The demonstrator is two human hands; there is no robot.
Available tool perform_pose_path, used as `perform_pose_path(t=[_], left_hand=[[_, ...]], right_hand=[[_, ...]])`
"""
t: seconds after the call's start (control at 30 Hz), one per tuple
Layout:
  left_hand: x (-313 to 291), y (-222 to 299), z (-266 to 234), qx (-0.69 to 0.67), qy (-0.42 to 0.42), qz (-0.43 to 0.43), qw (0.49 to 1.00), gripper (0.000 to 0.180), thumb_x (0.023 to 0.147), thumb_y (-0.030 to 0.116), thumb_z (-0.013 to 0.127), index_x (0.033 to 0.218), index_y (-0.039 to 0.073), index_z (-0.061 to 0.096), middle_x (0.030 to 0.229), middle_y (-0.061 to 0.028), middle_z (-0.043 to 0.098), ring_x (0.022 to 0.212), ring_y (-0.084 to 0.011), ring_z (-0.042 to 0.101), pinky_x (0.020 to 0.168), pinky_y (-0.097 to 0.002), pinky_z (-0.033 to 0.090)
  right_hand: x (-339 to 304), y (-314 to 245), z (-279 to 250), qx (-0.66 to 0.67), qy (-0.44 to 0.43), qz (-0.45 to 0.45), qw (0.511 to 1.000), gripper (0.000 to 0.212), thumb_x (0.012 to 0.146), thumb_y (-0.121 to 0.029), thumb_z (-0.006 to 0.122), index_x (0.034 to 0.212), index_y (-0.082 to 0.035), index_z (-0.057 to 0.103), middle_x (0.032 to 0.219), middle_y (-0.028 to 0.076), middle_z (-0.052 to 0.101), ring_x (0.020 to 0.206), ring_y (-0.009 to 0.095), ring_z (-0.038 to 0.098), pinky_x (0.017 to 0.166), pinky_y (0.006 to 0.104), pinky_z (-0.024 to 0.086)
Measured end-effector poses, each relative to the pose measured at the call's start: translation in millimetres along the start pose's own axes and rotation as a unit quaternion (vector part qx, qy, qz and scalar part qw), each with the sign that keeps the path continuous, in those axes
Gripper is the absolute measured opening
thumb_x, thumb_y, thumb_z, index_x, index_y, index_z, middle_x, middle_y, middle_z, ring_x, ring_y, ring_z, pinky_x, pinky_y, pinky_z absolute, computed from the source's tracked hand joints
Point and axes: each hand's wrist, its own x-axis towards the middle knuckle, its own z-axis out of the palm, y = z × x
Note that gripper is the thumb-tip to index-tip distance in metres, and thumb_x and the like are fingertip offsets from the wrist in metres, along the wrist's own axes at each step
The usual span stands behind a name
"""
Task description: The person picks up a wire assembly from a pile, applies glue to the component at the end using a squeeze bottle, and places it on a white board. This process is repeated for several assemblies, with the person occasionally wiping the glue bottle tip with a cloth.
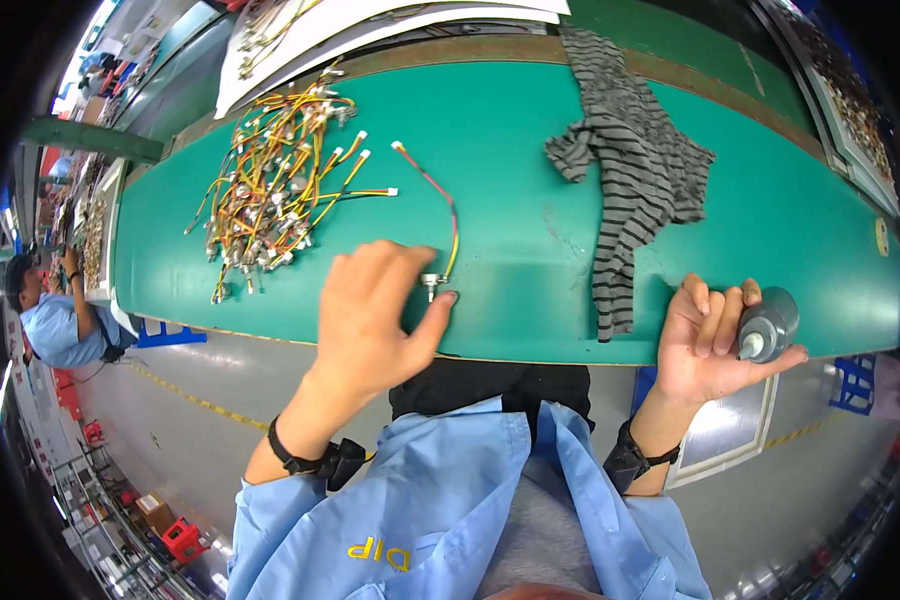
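My left hand point(372, 315) is over the near edge of the green mat, thumb and forefinger closed around a small metal potentiometer point(431, 281). Its thin red and yellow wire lead point(453, 215) runs away across the mat to a white plug. On the right, my right hand point(705, 345) is turned palm up with curled fingers holding a dark grey squeeze bottle point(772, 322). The bottle's pale nozzle points toward me. A heap of potentiometers with red, yellow and black wires point(275, 190) lies to the far left of my left hand.
A grey and black striped cloth point(635, 170) stretches across the right half of the green mat point(510, 260). White trays point(370, 50) stand beyond the far edge. Another person point(65, 325) in a blue shirt sits at far left. Blue stools point(855, 385) are beside the bench.
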Motion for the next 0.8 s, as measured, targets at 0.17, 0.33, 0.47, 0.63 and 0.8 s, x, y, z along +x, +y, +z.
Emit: perform_pose_path(t=[0.17,0.33,0.47,0.63,0.8], left_hand=[[-3.5,-9.8,3.1,-0.119,-0.016,0.031,0.992,0.014,0.076,0.002,0.066,0.089,0.003,0.061,0.083,-0.0125,0.057,0.075,-0.0302,0.058,0.063,-0.0385,0.047],[0.1,10.0,14.5,-0.360,-0.004,-0.039,0.932,0.018,0.083,0.001,0.062,0.101,0.001,0.063,0.087,-0.0123,0.062,0.077,-0.0244,0.063,0.065,-0.0337,0.050],[-3.4,32.0,30.8,-0.436,-0.043,-0.041,0.898,0.019,0.085,0.005,0.061,0.103,0.000,0.063,0.086,-0.0141,0.064,0.072,-0.0247,0.063,0.064,-0.0350,0.050],[-6.8,39.1,47.1,-0.445,0.040,0.053,0.893,0.017,0.084,0.006,0.062,0.100,0.000,0.064,0.082,-0.0146,0.065,0.070,-0.0274,0.064,0.062,-0.0365,0.050],[-8.2,32.4,34.0,-0.484,-0.022,0.040,0.874,0.016,0.081,0.003,0.062,0.096,-0.001,0.064,0.078,-0.0142,0.064,0.068,-0.0305,0.063,0.059,-0.0377,0.048]], right_hand=[[-3.6,-1.2,4.8,0.056,-0.012,0.011,0.998,0.062,0.075,-0.062,0.068,0.087,-0.005,0.049,0.050,-0.003,0.025,0.041,0.011,0.021,0.072,0.0317,0.034],[-11.7,-2.2,-2.7,-0.030,-0.058,-0.001,0.998,0.069,0.072,-0.062,0.070,0.095,-0.001,0.049,0.056,-0.001,0.029,0.046,0.011,0.028,0.083,0.0358,0.036],[-24.2,19.7,11.3,-0.117,-0.067,0.009,0.991,0.079,0.071,-0.065,0.070,0.104,0.002,0.048,0.063,0.001,0.035,0.051,0.011,0.034,0.092,0.0386,0.036],[-42.3,42.9,18.4,-0.195,-0.122,0.037,0.973,0.087,0.070,-0.067,0.069,0.113,0.005,0.045,0.072,0.003,0.040,0.056,0.012,0.038,0.105,0.0439,0.034],[-40.7,57.5,27.9,-0.248,-0.100,0.022,0.963,0.091,0.071,-0.068,0.067,0.117,0.006,0.043,0.075,0.004,0.043,0.058,0.012,0.039,0.114,0.0492,0.027]])
